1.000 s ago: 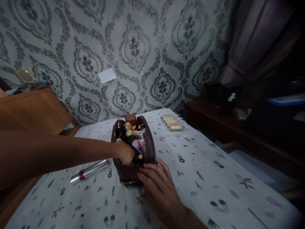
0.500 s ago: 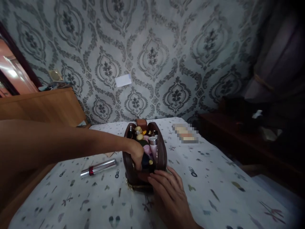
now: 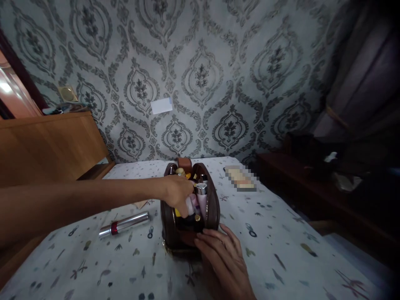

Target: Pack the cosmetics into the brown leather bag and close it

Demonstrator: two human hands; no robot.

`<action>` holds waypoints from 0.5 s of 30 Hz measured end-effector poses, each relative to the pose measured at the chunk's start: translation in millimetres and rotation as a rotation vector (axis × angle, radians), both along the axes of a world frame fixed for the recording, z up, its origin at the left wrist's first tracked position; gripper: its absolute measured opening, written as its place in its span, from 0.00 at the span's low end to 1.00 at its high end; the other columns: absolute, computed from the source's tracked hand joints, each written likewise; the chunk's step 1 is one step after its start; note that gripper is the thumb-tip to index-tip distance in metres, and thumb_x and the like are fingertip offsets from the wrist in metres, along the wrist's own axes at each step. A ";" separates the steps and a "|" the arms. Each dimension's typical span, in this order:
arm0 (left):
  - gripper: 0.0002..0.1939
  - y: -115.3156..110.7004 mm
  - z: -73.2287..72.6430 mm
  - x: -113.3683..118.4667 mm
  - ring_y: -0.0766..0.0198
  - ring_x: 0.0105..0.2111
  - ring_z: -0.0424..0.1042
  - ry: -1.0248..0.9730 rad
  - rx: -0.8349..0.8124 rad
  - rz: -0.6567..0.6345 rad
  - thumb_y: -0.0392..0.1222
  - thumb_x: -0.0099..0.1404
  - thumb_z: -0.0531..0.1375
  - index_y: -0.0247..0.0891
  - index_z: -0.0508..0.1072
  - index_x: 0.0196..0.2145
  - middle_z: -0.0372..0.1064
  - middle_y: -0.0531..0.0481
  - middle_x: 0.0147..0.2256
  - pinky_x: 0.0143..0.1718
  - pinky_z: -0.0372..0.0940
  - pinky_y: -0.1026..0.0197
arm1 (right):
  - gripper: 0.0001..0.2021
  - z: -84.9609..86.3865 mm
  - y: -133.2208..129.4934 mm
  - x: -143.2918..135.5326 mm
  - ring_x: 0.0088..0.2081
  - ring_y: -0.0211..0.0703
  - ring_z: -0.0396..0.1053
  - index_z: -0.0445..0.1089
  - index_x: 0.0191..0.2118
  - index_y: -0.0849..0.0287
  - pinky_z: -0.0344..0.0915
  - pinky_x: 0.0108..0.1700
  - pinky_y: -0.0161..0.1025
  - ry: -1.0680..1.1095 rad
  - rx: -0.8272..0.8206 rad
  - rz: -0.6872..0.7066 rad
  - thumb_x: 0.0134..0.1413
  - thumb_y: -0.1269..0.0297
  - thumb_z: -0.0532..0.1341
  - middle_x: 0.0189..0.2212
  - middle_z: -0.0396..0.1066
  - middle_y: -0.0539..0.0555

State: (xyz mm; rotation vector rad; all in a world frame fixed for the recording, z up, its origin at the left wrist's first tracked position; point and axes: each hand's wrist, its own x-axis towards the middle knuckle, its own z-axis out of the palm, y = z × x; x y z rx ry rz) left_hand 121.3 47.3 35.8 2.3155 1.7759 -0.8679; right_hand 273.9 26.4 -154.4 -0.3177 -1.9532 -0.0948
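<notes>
A dark brown cosmetic bag [image 3: 213, 208] stands unzipped on the bed, packed with bottles and tubes. My left hand [image 3: 178, 193] reaches into its left side from above, fingers bent downward and closed. Something whitish [image 3: 189, 206] shows beside the thumb, but its kind is mostly hidden. Near the bag's right wall, a pale pink bottle with a silver cap [image 3: 202, 195] stands upright. My right hand [image 3: 225, 256] holds the bag's near right edge, its fingers laid over the front and its thumb out of sight. A silver tube with a red band [image 3: 131, 223] lies left of the bag.
A pixelated flat object [image 3: 240, 178] lies on the patterned bedsheet [image 3: 268, 254] at the right. Behind stands a wallpapered wall [image 3: 200, 83]. A wooden headboard [image 3: 46, 146] is at the left, dark furniture [image 3: 281, 179] at the right.
My left hand has risen from deep in the bag's near left part and shifted toward its middle, with something whitish now by the thumb. My right hand keeps its place.
</notes>
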 end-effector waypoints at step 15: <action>0.22 111.1 6.5 -60.9 0.61 0.30 0.73 -0.448 0.164 0.199 0.44 0.50 0.66 0.35 0.71 0.43 0.75 0.50 0.33 0.28 0.66 0.64 | 0.14 -13.7 8.4 3.0 0.45 0.43 0.75 0.72 0.48 0.55 0.56 0.65 0.48 -0.022 0.045 -0.031 0.65 0.71 0.52 0.39 0.80 0.52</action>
